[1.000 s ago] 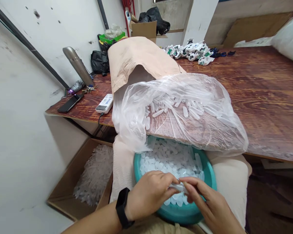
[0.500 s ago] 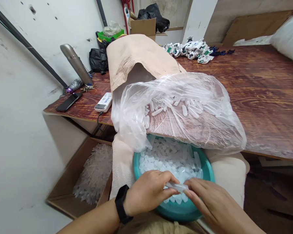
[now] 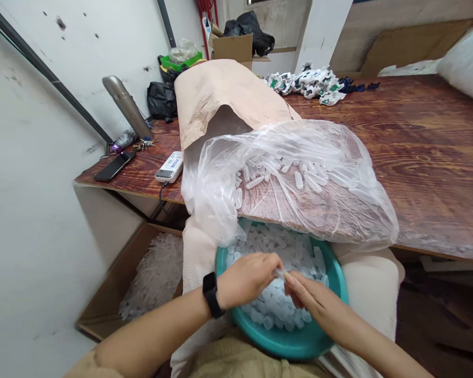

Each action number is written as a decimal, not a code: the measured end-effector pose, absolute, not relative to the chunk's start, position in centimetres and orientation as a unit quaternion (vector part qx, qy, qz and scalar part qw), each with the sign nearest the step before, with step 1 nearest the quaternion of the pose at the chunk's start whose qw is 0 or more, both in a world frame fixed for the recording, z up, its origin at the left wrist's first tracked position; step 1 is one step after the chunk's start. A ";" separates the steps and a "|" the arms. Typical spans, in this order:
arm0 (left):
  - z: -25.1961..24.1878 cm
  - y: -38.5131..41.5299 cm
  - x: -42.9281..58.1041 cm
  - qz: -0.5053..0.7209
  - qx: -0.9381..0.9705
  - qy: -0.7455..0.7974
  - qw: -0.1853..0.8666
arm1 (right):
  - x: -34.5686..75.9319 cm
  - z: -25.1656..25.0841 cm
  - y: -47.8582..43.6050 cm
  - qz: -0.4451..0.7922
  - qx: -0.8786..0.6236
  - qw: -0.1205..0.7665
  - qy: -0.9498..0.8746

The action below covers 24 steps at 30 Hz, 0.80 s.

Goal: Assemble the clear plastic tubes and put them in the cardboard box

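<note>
My left hand (image 3: 252, 278) and my right hand (image 3: 307, 294) meet over a teal basin (image 3: 339, 283), both closed on one small translucent plastic tube (image 3: 279, 273). Only a short part of the tube shows between the fingertips. Many similar whitish plastic tubes (image 3: 276, 310) fill the basin below. Beyond it, a clear plastic bag (image 3: 339, 210) lies open over the table edge, with loose plastic tubes (image 3: 311, 176) inside.
A cardboard box (image 3: 102, 299) of translucent pieces stands at the lower left. On the wooden table (image 3: 429, 157) are a phone (image 3: 114, 166), a white device (image 3: 169, 167) with a cable, a metal bottle (image 3: 126, 107), a large paper sack (image 3: 213, 79) and a white-green pile (image 3: 313, 83).
Both hands have risen slightly and come closer together, turning the tube so that less of it shows. The view has shifted a little.
</note>
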<state>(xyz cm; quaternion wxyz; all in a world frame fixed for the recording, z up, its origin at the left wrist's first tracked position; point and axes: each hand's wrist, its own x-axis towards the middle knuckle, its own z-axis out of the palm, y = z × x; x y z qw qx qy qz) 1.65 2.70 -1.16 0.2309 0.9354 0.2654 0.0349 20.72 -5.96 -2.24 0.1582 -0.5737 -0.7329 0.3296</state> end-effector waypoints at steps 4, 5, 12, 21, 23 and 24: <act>-2.1 6.2 4.7 0.006 0.926 0.326 0.189 | 20.6 -4.5 -4.0 0.238 -0.577 0.145 -0.768; -2.4 7.0 5.5 -0.005 0.925 0.332 0.183 | 20.4 -5.1 -3.8 0.219 -0.575 0.139 -0.776; -4.4 9.0 8.5 -0.050 0.903 0.389 0.174 | 19.1 -6.5 -4.8 0.196 -0.548 0.097 -0.807; -2.1 7.4 5.1 0.003 0.851 0.386 0.356 | 21.3 -5.1 -5.7 0.255 -0.562 0.179 -0.766; -1.5 6.5 4.1 0.045 0.819 0.387 0.421 | 21.7 -5.1 -5.7 0.273 -0.566 0.216 -0.747; -1.2 6.0 3.6 0.062 0.799 0.389 0.454 | 21.9 -5.1 -5.7 0.280 -0.569 0.236 -0.736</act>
